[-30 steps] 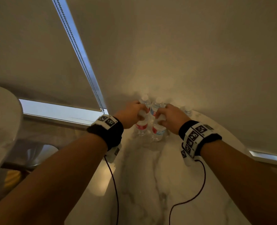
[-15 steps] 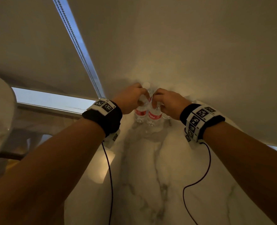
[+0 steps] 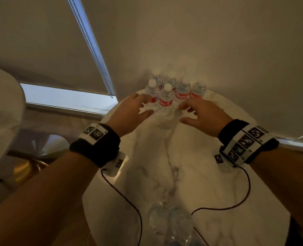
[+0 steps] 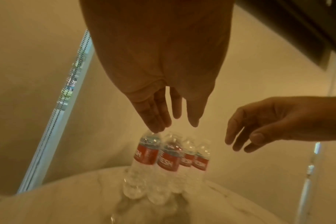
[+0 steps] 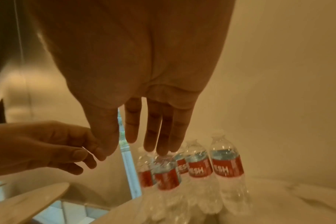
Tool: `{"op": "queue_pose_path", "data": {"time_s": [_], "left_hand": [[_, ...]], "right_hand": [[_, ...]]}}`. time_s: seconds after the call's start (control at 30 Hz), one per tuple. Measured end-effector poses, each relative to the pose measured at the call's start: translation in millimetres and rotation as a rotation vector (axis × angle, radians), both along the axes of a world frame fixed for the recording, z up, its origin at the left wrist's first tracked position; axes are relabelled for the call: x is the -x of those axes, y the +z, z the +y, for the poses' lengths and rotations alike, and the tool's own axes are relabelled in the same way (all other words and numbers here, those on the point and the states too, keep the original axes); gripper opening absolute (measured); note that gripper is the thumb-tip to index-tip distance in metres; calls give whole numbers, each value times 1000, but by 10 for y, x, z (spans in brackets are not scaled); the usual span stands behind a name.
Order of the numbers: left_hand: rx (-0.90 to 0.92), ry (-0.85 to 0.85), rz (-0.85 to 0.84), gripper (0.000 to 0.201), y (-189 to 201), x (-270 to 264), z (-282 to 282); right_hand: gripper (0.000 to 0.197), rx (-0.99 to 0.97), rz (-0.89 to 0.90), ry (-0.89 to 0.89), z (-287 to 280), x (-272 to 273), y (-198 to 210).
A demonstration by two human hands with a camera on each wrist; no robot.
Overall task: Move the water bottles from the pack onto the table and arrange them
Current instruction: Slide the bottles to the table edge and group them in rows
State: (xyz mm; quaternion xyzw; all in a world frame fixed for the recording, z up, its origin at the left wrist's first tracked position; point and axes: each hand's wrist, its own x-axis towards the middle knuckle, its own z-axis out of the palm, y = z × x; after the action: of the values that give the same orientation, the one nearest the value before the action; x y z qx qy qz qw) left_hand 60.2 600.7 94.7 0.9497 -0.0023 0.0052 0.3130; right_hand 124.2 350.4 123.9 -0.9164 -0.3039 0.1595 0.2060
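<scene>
At the bench's (image 3: 191,174) far edge, upright bottles (image 3: 165,100) cluster; left hand (image 3: 129,112) and right hand (image 3: 205,114) flank them, fingers apart, empty.

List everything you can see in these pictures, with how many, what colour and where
water bottles: six, clear with red labels and white caps, standing upright in a tight cluster at the far edge of the table
pack of bottles: one, clear plastic, blurred, at the near edge of the table; number of bottles inside cannot be told
table: one, white marble with grey veins, round
roller blinds: two, beige, behind the table, with a bead chain hanging between them
window strip: one, bright, below the left blind
wrist bands: two, black with black-and-white markers, each with a thin dark cable
left hand: fingers straight, just left of the cluster, holding nothing
right hand: fingers spread, just right of the cluster, holding nothing
</scene>
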Motion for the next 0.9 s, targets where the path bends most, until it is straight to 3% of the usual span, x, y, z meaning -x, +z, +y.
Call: {"op": "queue_pose_path", "data": {"time_s": [0.23, 0.37, 0.43, 0.63, 0.9], "left_hand": [[150, -259, 267, 23, 43, 1610, -532], [83, -339, 420, 44, 3, 2182, -752], [-1, -355, 421, 52, -64, 2331, -825], [-4, -330, 339, 37, -45, 2032, -846], [-54, -340, 211, 37, 306, 736, -867]], "right_hand": [[25, 93, 294, 275, -537, 1490, -36], [46, 192, 311, 427, -680, 1990, -156], [47, 201, 278, 438, -708, 2111, -223], [31, 93, 124, 310, -729, 1898, -244], [30, 111, 55, -17, -729, 843, 80]]}}
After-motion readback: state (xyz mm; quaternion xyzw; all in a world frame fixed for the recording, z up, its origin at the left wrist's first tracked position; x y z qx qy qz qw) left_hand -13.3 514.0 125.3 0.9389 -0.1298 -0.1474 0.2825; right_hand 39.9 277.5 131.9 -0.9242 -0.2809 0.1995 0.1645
